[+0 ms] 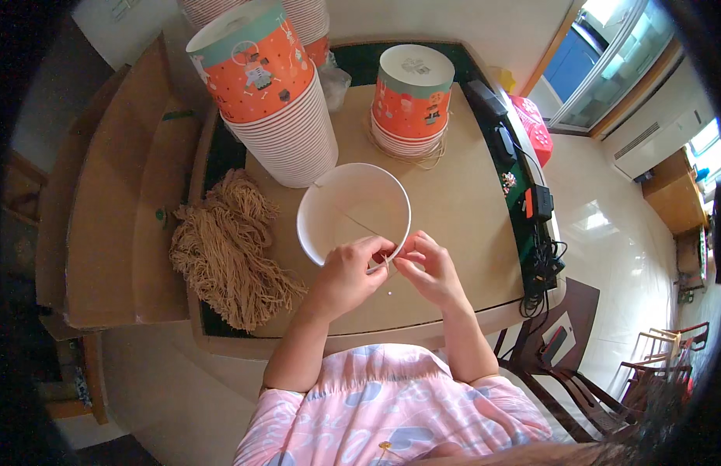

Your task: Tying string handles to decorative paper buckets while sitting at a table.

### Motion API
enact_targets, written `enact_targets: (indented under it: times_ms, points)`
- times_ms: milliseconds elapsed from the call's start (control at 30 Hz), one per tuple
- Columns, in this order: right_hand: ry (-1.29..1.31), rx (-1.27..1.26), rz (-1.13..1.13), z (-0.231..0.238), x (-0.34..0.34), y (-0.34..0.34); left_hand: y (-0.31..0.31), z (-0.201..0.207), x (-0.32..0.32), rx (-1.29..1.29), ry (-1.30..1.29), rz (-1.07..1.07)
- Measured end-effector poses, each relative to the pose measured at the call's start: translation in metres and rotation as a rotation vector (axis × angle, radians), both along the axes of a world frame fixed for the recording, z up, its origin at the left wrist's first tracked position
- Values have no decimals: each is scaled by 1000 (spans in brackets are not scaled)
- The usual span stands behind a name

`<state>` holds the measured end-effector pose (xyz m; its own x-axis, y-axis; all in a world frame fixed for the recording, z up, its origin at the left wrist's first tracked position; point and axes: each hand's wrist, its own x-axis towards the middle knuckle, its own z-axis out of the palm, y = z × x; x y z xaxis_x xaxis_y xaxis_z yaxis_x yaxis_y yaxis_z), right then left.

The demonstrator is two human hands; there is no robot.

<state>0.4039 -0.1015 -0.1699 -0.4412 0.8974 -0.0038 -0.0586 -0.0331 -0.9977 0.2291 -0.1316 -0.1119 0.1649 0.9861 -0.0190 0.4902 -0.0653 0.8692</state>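
The bench point(473, 260) carries a white paper bucket point(327, 208) — at its near rim, the left hand point(346, 273) pinches thin cord point(360, 224) in its fingers — whether the right hand point(436, 276) does, I cannot tell.

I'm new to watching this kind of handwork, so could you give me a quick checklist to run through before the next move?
1. Paper bucket mouth open to view: ok, its inside faces the camera.
2. Cord inside the bucket: ok, a thin strand shows across the interior.
3. Cord fastened at the rim: cannot tell, the fingers hide it.
4. Hands free: not ok, the left hand and right hand are both busy at the near rim.
5. More cord nearby: ok, a tan bundle lies left of the bucket.
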Motion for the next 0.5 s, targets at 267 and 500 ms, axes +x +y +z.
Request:
enact_targets:
  times_ms: [267, 500]
  points:
    - [0, -4, -8, -4, 1, -1, -1, 5, -3, -58, -52, -56]
    - [-42, -124, -35, -14, 5, -7, 4, -14, -5, -21, -7, -34]
